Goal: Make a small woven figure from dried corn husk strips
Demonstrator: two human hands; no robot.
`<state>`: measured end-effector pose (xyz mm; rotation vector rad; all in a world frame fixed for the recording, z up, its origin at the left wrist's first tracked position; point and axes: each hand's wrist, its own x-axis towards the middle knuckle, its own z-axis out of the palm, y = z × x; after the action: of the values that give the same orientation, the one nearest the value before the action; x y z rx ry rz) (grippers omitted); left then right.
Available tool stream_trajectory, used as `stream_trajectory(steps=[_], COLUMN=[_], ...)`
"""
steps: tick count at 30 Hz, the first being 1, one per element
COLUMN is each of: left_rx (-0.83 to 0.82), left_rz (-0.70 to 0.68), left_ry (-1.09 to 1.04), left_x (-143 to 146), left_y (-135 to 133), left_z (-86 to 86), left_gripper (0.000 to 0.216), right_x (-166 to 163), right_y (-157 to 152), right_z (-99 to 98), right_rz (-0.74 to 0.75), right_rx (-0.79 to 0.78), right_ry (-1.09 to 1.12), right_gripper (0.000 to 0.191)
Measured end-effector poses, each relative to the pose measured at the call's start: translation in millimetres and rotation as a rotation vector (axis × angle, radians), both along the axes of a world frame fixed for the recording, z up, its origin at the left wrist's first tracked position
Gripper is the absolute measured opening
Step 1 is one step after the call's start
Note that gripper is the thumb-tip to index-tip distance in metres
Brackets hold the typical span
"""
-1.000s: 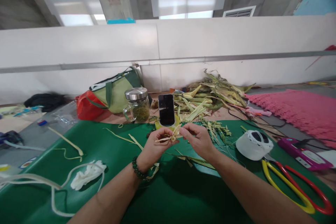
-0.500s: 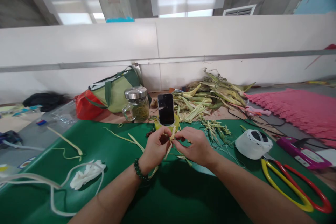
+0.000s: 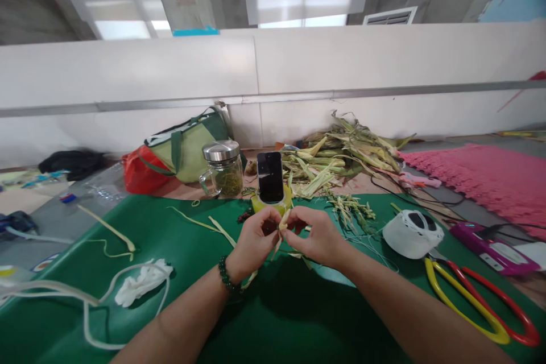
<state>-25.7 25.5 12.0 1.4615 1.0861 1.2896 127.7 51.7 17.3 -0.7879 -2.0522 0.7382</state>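
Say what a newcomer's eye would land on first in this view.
Probably the bright pink textile at the right, then the red-and-yellow-handled scissors in the lower right. In the centre, the left hand and right hand pinch a pale strip between them, with an upright phone just beyond. Behind that, slightly right, lies a heap of dry leaves.

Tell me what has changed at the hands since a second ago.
The right hand has shifted slightly left, its fingertips closer to the left hand. The pale strip's loose end, which pointed left, now hangs down. Both hands still pinch it. Phone and jar stayed put.
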Motion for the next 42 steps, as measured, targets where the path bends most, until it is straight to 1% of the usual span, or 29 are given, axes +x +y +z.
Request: stream_trajectory(steps=[3, 6, 8, 11, 13, 15, 16, 18, 20, 22, 24, 28, 29, 30, 31, 33, 35, 36, 38, 40, 42], left_rx=[-0.011, -0.073, -0.097, -0.093, -0.061, -0.032, -0.028, -0.049, -0.085, -0.117, -0.149, -0.224, -0.233, -0.238, -0.238, -0.234, -0.223, -0.212, -0.185, -0.178, -0.193], left_rz=[-0.023, -0.099, -0.129, -0.118, -0.076, -0.029, -0.019, -0.023, -0.058, -0.097, -0.126, -0.146, -0.146, -0.146, -0.145, -0.145, -0.154, -0.159, -0.167, -0.172, -0.168], left_ry=[0.009, -0.095, -0.141, -0.127, -0.069, -0.007, 0.008, -0.012, -0.078, -0.143, -0.190, -0.244, -0.253, -0.260, -0.264, -0.265, -0.259, -0.256, -0.253, -0.243, -0.236], left_x=[0.2, -0.6, -1.4, -1.6, -0.6, 0.6, 1.1, 1.3, 0.5, -0.5, -1.0, -0.6, -0.6, -0.8, -1.0, -1.5, -1.8, -1.8, -1.5, -1.1, -1.1], left_y=[0.4, 2.6, 4.1, 4.2, 2.7, 1.1, 0.5, 0.3, 1.3, 2.4, 3.0, 2.2, 2.0, 1.9, 1.9, 2.0, 2.2, 2.1, 1.9, 1.4, 1.1], left_z=[-0.1, 0.6, 0.6, -0.2, -0.6, -0.5, -0.3, -0.2, -0.4, -0.3, 0.9, 5.8, 6.8, 7.5, 7.9, 7.6, 6.8, 6.4, 6.0, 6.2, 6.6], left_gripper=[0.019, 0.023, 0.026, 0.024, 0.020, 0.017, 0.017, 0.018, 0.023, 0.030, 0.036, 0.041, 0.042, 0.043, 0.043, 0.043, 0.042, 0.042, 0.042, 0.041, 0.041], right_x=[-0.5, 0.1, 0.9, 2.4, 3.3, 3.8, 4.0, 3.9, 3.3, 2.1, 0.4, -2.8, -3.2, -3.4, -3.2, -2.1, -0.4, 0.3, 1.0, 0.9, 0.7], right_y=[2.0, 4.7, 5.0, 2.9, 1.1, -0.3, -0.8, -1.6, -2.1, -2.1, -1.1, 4.2, 5.3, 5.9, 5.9, 4.1, 0.7, -1.0, -3.4, -3.7, -2.2], right_z=[-1.3, -1.3, -0.4, 1.3, 1.5, 0.7, 0.1, -1.0, -1.3, -0.6, 0.4, 1.4, 1.3, 1.0, 0.8, 0.2, 0.0, 0.1, 0.6, 1.2, 1.3], right_rz=[-0.012, -0.019, -0.028, -0.002, -0.003, -0.034, -0.048, -0.069, -0.075, -0.072, -0.055, 0.015, 0.030, 0.028, 0.006, -0.068, -0.096, -0.075, -0.012, -0.002, -0.026], right_rx=[-0.048, -0.106, -0.092, 0.011, 0.139, 0.261, 0.296, 0.297, 0.241, 0.150, 0.013, -0.342, -0.398, -0.416, -0.393, -0.258, -0.117, -0.080, -0.067, -0.072, -0.049], right_ry=[0.033, 0.078, 0.092, 0.067, 0.015, -0.036, -0.052, -0.056, -0.025, 0.026, 0.097, 0.244, 0.256, 0.257, 0.254, 0.249, 0.244, 0.230, 0.176, 0.135, 0.163], right_gripper=[0.013, 0.017, 0.017, 0.009, 0.005, 0.006, 0.007, 0.011, 0.015, 0.015, 0.014, 0.013, 0.015, 0.018, 0.020, 0.022, 0.013, 0.007, 0.017, 0.015, 0.013])
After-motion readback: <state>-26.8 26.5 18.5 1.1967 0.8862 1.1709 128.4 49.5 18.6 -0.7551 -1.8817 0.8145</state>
